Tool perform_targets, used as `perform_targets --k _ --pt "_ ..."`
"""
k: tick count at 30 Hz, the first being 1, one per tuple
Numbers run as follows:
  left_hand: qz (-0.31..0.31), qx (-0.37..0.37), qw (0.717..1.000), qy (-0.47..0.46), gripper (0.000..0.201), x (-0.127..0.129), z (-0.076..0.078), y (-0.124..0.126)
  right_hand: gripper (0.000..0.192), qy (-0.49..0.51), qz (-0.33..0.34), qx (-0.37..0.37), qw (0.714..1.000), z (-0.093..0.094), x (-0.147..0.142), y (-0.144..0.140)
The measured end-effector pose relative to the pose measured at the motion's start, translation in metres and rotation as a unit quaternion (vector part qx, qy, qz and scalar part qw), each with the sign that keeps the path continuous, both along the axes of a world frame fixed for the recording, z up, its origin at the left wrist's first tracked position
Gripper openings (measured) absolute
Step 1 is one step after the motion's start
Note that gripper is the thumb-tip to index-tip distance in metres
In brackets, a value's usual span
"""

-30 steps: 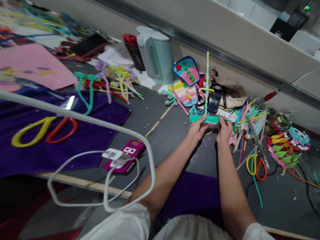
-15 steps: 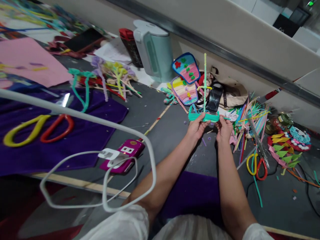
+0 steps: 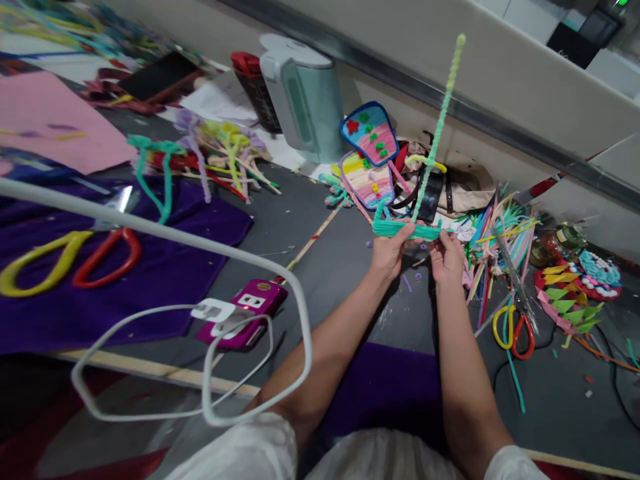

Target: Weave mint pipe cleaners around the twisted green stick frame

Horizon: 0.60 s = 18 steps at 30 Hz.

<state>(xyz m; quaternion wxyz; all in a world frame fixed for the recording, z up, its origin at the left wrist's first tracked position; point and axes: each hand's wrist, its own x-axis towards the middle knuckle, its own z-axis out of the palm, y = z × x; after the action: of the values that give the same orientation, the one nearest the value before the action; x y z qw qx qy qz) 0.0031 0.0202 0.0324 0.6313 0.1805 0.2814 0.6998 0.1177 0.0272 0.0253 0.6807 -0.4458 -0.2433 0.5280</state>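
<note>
While both hands grip its teal base (image 3: pixel 406 229), green stem (image 3: pixel 439 127) upward, tilted right

I can read no text, label, brand or number anywhere here. The magenta power strip (image 3: pixel 243 313) near left of my arms shows only blurred white patches, and the small green light (image 3: pixel 623 3) at the far right carries no legible sign.

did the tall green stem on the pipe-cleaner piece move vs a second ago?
Yes. The stem has tipped rightward; its tip now sits well right of the kettle, across the wall rail.
</note>
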Motion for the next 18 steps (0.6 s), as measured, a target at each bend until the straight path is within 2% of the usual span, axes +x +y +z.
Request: perform_targets --k 5,8,13,18 --pt "0.051 0.055 0.995 0.068 0.035 0.005 0.006 -0.007 0.031 -0.028 -0.074 0.015 0.997 0.002 -0.005 -0.001" --pt "0.047 0.059 0.993 0.094 0.027 0.007 0.012 -0.014 0.026 -0.069 -0.094 0.031 0.993 0.003 -0.007 -0.001" --pt "0.025 0.014 0.998 0.056 0.020 0.006 0.020 -0.020 0.030 -0.147 -0.081 0.046 0.985 0.005 -0.002 -0.003" --pt "0.043 0.022 0.998 0.050 0.024 0.004 0.018 -0.014 0.024 -0.240 -0.051 0.084 0.966 0.012 0.010 -0.005"
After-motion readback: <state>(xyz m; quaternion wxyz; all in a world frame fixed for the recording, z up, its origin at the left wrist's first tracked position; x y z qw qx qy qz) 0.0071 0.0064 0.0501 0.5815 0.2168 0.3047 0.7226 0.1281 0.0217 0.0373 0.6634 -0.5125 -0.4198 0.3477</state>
